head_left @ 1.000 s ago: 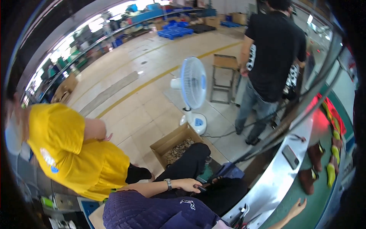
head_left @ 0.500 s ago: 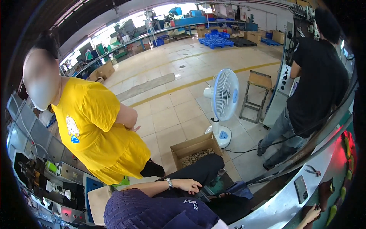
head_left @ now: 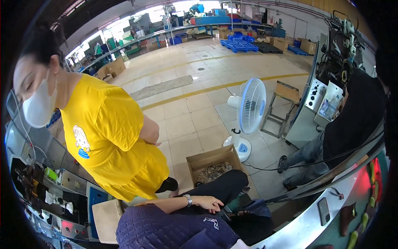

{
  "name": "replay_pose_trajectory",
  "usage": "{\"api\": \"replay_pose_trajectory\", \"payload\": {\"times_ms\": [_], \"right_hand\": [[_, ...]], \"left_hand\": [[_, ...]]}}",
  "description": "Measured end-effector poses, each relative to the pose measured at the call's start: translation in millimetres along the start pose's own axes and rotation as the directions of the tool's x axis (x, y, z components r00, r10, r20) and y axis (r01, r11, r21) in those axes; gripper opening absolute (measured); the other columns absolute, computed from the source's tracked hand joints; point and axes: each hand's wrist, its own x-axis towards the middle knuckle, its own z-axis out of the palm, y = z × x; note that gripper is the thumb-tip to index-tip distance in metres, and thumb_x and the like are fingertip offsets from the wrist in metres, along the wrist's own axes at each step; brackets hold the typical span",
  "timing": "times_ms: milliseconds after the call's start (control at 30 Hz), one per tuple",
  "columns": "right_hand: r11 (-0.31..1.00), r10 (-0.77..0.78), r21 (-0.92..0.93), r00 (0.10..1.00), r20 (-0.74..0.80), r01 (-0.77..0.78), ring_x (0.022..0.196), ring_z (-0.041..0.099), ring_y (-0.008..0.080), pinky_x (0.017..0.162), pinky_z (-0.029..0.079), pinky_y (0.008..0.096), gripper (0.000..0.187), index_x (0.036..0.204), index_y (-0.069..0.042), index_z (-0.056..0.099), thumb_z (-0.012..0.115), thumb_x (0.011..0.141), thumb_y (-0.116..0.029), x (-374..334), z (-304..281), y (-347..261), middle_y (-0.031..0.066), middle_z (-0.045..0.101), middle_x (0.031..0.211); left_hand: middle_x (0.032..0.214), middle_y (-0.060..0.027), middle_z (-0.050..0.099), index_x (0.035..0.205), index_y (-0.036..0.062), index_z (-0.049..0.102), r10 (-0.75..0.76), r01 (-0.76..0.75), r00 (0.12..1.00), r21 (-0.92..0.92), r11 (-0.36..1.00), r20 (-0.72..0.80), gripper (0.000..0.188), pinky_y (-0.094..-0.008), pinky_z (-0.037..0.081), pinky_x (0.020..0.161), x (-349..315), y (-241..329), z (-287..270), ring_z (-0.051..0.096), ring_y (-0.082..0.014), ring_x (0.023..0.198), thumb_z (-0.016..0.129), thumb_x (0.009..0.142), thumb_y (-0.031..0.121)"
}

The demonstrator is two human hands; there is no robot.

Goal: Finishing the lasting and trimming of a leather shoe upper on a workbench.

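Hands of yours are nowhere in the frame, so you cannot tell whether either is open or closed, or holding anything.

The one hand in view belongs to a seated co-worker in a purple knitted top (head_left: 166,228) at 6 o'clock. That co-worker's hand (head_left: 209,203) rests loosely curled and empty on a black-trousered thigh, with a wristwatch (head_left: 189,200) just behind it.

The work surface nearest you is the metal bench (head_left: 302,226) at 4 o'clock. A flat dark slab (head_left: 323,211) lies on its edge. Just beyond, on the green belt (head_left: 367,230), sit a dark brown piece (head_left: 346,216) and several yellow-green pieces (head_left: 371,201).

An open cardboard box (head_left: 209,159) of small greyish bits stands on the floor near the centre, beside the co-worker's knee. A white-and-blue pedestal fan (head_left: 252,106) stands just past it at 1 o'clock, with a wooden stool (head_left: 284,106) near it. A person in a yellow shirt (head_left: 103,137) stands at 9 o'clock, and a person in black (head_left: 352,120) sits at 3 o'clock.
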Motion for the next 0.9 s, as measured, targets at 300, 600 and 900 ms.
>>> {"api": "replay_pose_trajectory", "payload": {"times_ms": [300, 600, 900], "right_hand": [[0.900, 0.114, 0.402, 0.981, 0.159, -0.170, 0.114, 0.055, 0.0211, 0.096, 0.043, 0.0316, 0.041, 0.129, 0.002, 0.057, 0.057, 0.098, -0.025, -24, -186, -92, 0.0133, 0.057, 0.131], [0.475, -0.015, 0.773, 0.874, 0.485, -0.420, 0.061, 0.050, 0.0028, 0.054, 0.036, 0.0189, 0.019, 0.091, -0.006, 0.065, 0.069, 0.089, -0.024, -106, -272, -317, -0.0058, 0.056, 0.070], [0.327, -0.223, 0.761, 0.737, 0.638, -0.560, 0.061, 0.048, 0.0015, 0.053, 0.038, 0.0176, 0.016, 0.092, -0.002, 0.064, 0.066, 0.093, -0.018, -148, -209, -380, -0.0050, 0.058, 0.075]], "left_hand": [[0.123, -0.0152, 0.063, 0.136, 0.0060, 0.050, 0.357, -0.446, 0.895, 0.487, 0.751, 0.269, 0.055, -0.0351, 0.054, 0.083, 20, 105, 15, 0.066, -0.0215, 0.102, 0.068, 0.089, 0.028], [0.158, -0.0145, 0.023, 0.154, 0.0052, 0.011, 0.592, -0.854, 0.364, 0.003, 0.520, 0.719, 0.118, -0.0371, 0.025, 0.116, 30, 235, 135, 0.029, -0.0264, 0.143, 0.088, 0.065, 0.021], [0.158, -0.0103, 0.023, 0.155, 0.0082, 0.012, 0.524, -0.536, 0.637, -0.164, 0.828, 0.565, 0.120, -0.0360, 0.027, 0.116, 18, 155, 72, 0.029, -0.0215, 0.143, 0.084, 0.059, 0.002]]}}
